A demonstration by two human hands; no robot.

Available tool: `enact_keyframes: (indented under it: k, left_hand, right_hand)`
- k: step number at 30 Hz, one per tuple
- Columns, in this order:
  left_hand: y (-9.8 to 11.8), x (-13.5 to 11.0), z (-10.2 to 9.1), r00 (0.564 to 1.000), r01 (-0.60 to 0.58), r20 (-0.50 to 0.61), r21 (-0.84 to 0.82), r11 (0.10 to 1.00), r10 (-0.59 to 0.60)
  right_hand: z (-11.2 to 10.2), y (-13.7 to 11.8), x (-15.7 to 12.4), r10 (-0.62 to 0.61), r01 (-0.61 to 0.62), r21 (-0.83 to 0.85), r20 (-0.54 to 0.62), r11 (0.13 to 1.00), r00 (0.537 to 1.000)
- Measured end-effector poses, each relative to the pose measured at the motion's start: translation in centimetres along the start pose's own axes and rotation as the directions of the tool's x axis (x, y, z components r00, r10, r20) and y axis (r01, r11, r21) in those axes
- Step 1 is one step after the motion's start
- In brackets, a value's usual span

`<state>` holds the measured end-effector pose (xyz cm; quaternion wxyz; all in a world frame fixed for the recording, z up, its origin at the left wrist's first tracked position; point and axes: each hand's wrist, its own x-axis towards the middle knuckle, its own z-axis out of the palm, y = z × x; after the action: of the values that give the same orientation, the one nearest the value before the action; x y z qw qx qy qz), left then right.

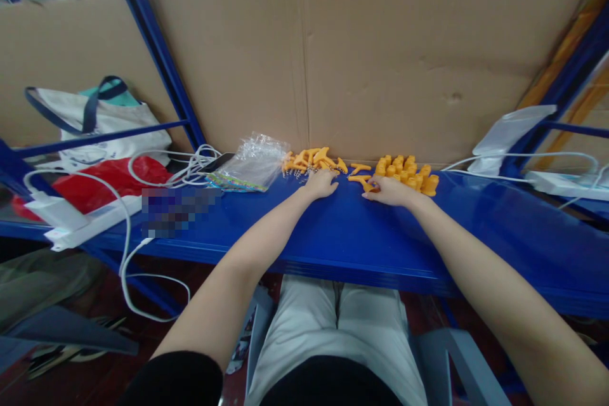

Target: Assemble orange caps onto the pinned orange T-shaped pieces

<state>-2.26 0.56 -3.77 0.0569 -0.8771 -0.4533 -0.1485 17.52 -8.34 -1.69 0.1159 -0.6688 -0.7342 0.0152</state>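
Observation:
Both my arms reach forward over a blue metal shelf (333, 235). My left hand (321, 183) rests palm down beside a pile of flat orange plastic pieces (311, 160), its fingers touching the nearest ones. My right hand (389, 191) pinches a small orange piece (368, 185) at its fingertips. Just behind that hand lies a heap of several chunky orange plastic parts (406, 172). Two loose orange pieces (359, 169) lie between the piles.
A clear plastic bag (252, 162) lies left of the orange pile. White cables (185, 165), a white power strip (76, 223), a red bag (111, 181) and a tote bag (102, 117) fill the left. Another power strip (564, 183) sits right. Cardboard (380, 51) backs the shelf.

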Motion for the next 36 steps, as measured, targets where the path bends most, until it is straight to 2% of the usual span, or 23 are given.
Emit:
enact_keyframes:
  k: [4,11,16,21,29,33,36]
  left_hand:
    - [0.5,1.9,-0.1,0.997,-0.077,0.02,0.039,0.996,0.077]
    - [1.9,5.6,0.2,0.968,-0.224,0.135,0.092,0.97,0.211]
    - [2.5,6.3,0.4,0.962,-0.235,0.185,0.18,0.955,0.202]
    - [3.4,6.4,0.8,0.959,-0.269,0.148,0.227,0.936,0.24]
    - [2.8,6.4,1.5,0.971,-0.236,0.061,0.111,0.965,0.23]
    - [2.4,6.6,1.4,0.979,-0.202,-0.004,0.077,0.976,0.203]
    - [2.6,7.0,0.5,0.99,-0.109,-0.089,0.017,0.994,0.11]
  right_hand:
    - [0.2,0.4,0.1,-0.033,0.032,0.014,0.011,0.999,0.999]
    - [0.0,0.3,0.1,-0.075,0.074,0.007,0.05,0.997,0.996]
    - [-0.3,-0.1,-0.2,-0.057,0.059,-0.015,0.074,0.998,0.996]
    - [-0.2,0.0,-0.2,-0.083,0.084,-0.018,0.065,0.996,0.994]
    - [-0.3,0.2,-0.3,-0.083,0.084,-0.007,0.067,0.996,0.994]
    - [-0.1,0.5,0.0,-0.069,0.068,0.018,0.045,0.998,0.997]
    - [0.0,0.7,0.1,-0.058,0.057,0.031,0.037,0.998,0.998]
